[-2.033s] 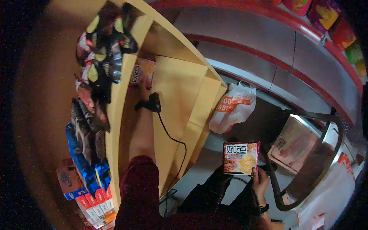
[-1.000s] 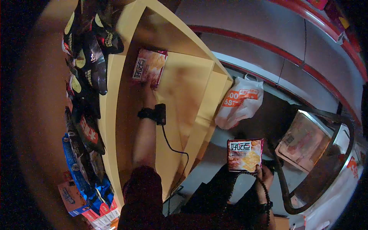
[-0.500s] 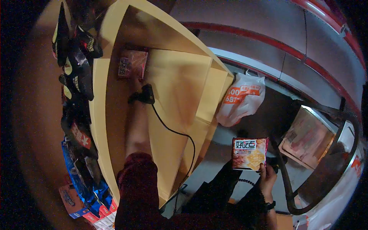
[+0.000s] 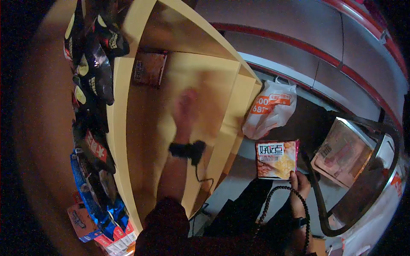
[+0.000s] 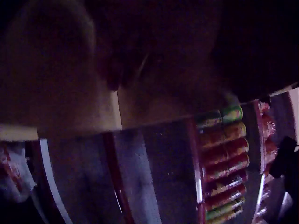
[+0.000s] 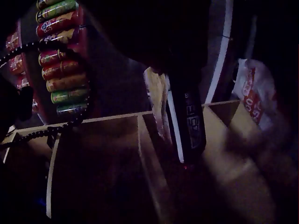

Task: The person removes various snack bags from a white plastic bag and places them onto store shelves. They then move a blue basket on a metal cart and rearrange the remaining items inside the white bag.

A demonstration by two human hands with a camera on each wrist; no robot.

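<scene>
My right hand (image 4: 301, 185) pinches the lower right corner of a red-edged biscuit pack (image 4: 276, 160), its printed front facing the head camera. Part of this pack (image 6: 192, 126) shows dimly in the right wrist view. Inside a pale wooden shelf compartment (image 4: 200, 68), my left hand (image 4: 186, 106) is blurred by motion, with no object visible in it. A similar biscuit pack (image 4: 149, 69) lies in the compartment's far left corner, in shadow and apart from the left hand. The left wrist view is too dark to show the fingers.
Dark snack bags (image 4: 96, 64) and blue bags (image 4: 92, 194) line the shelf's left side. A white plastic bag (image 4: 271, 111) stands right of the compartment, near a clear-topped box (image 4: 341, 153) and a dark curved handle (image 4: 320, 205). A bead string (image 4: 267, 205) hangs before the right arm.
My left hand has left the biscuit pack in the corner and moved right and back toward me. The right hand still holds its pack, now slightly higher in the head view.
</scene>
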